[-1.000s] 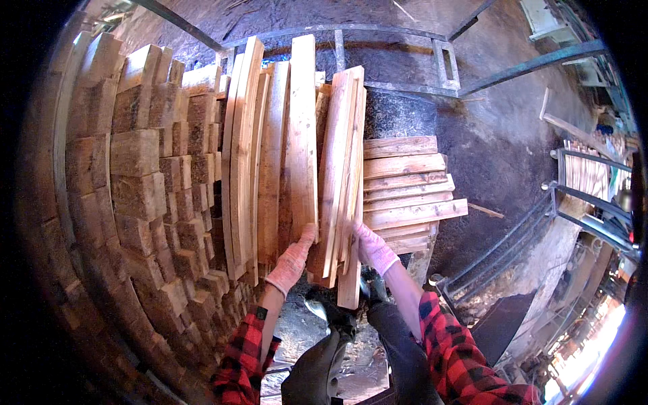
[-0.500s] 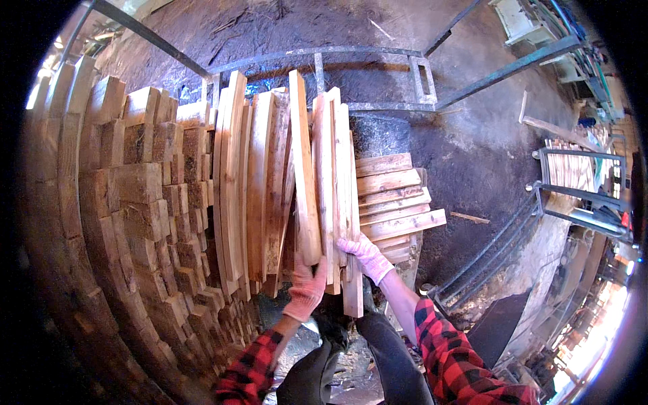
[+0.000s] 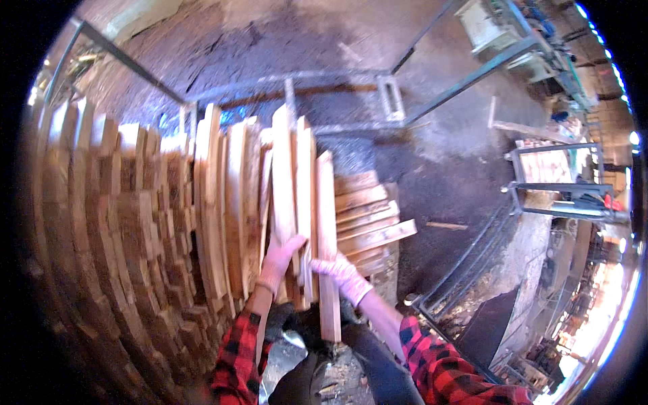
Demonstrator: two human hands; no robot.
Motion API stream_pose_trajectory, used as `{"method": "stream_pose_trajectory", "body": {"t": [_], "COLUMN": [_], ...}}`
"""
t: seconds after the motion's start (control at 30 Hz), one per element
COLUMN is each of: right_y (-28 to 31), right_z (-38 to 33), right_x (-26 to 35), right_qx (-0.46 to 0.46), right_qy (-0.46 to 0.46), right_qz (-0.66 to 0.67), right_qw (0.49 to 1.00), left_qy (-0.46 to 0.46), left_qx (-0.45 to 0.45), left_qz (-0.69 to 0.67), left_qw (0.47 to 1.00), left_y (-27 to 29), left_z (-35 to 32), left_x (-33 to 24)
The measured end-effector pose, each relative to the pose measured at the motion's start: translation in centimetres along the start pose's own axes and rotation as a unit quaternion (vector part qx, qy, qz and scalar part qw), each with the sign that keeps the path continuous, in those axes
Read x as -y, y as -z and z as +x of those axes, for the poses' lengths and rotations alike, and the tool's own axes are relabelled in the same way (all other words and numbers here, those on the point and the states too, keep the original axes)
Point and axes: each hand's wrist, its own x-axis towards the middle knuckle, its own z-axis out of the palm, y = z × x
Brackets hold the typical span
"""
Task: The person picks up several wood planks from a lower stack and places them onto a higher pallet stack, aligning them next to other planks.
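My left hand [image 3: 280,260] and right hand [image 3: 341,273] grip upright planks [image 3: 297,196]; stacked blocks [image 3: 121,229] crowd left, flat boards [image 3: 368,219] lie right.

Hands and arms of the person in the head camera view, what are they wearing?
Both hands wear light pinkish-white knit work gloves: the left hand and the right hand. Both arms have red and black checked flannel sleeves, which stop short of the gloves and leave the forearms bare. No watch or markings can be made out.
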Motion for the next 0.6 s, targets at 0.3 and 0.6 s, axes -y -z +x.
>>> {"method": "stream_pose_trajectory", "body": {"t": [0.3, 0.6], "right_y": [-2.1, -7.4], "right_z": [-11.8, -21.3], "right_x": [2.5, 6.8], "right_qx": [-0.193, -0.206], "right_qy": [-0.070, -0.106], "right_qz": [-0.361, -0.282], "right_qw": [0.910, 0.931], "left_qy": [0.163, 0.224], "left_qx": [0.186, 0.293], "left_qz": [-0.226, -0.383], "left_qw": [0.942, 0.847], "left_y": [-4.3, -5.7], "left_z": [-17.1, -26.3], "left_x": [-2.8, -9.4]}}
